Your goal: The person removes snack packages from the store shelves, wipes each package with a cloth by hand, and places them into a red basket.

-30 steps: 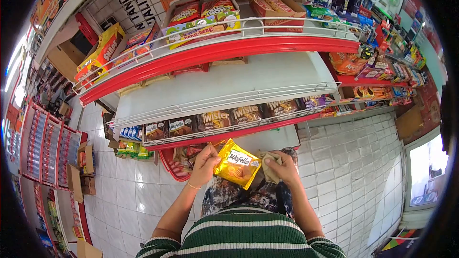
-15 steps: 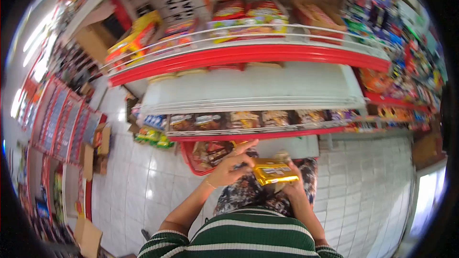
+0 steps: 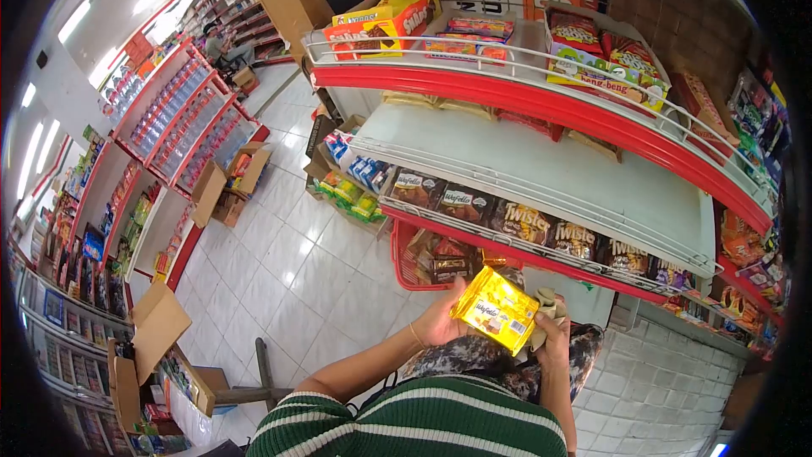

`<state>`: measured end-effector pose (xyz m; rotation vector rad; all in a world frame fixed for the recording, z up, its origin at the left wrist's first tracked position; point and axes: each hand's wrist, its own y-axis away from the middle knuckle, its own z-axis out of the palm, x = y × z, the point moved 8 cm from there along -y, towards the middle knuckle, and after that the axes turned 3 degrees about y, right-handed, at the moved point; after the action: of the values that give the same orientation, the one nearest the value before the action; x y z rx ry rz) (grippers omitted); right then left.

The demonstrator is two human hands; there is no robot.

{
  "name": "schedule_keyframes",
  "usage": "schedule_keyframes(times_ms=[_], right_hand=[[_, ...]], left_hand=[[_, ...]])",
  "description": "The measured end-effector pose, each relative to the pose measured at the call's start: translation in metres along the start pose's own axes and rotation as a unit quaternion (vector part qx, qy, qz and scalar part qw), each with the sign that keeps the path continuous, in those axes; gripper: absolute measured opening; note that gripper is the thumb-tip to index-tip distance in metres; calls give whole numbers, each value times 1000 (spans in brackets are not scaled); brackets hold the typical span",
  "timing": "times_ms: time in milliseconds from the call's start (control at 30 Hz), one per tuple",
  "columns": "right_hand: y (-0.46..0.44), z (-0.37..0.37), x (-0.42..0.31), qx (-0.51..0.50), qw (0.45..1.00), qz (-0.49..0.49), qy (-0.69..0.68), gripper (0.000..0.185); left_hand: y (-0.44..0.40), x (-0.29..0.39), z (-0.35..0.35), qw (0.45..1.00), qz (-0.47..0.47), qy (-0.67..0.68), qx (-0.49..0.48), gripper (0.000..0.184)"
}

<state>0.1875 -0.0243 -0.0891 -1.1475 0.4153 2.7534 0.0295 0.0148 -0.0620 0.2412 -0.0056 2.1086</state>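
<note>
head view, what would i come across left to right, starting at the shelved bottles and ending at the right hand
Bottles → green and yellow packets → left hand → yellow Wafello pack → right hand.

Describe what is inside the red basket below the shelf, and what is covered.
Snack packets, some dark brown, lie inside the basket. The top ones cover whatever is beneath, and the shelf hides the far side. The right end cannot be made out.
</note>
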Motion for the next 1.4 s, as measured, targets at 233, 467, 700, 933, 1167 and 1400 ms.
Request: schedule_keyframes(times_ms=[233, 467, 700, 933, 1167, 1400], right_hand=[[-1, -5, -15, -4, 993, -33, 114, 35], [-5, -27, -57, 171, 934, -175, 261, 27], [19, 96, -55, 18, 769, -313, 557, 22], [15, 88, -46, 36, 743, -280, 607, 19], [5, 35, -61, 135, 724, -302, 606, 19], [-5, -4, -68, 172, 828, -276, 457, 16]], left_hand=[[-1, -10, -16, 977, -74, -160, 119, 54], [-13, -22, -2, 988, -37, -119, 87, 56], [-34, -50, -30, 985, 3, -119, 121, 46], [-22, -26, -20, 871, 85, -471, 111, 40], [-18, -25, 8, 959, 29, -263, 98, 49], [-10, -9, 22, 864, 34, -500, 40, 52]])
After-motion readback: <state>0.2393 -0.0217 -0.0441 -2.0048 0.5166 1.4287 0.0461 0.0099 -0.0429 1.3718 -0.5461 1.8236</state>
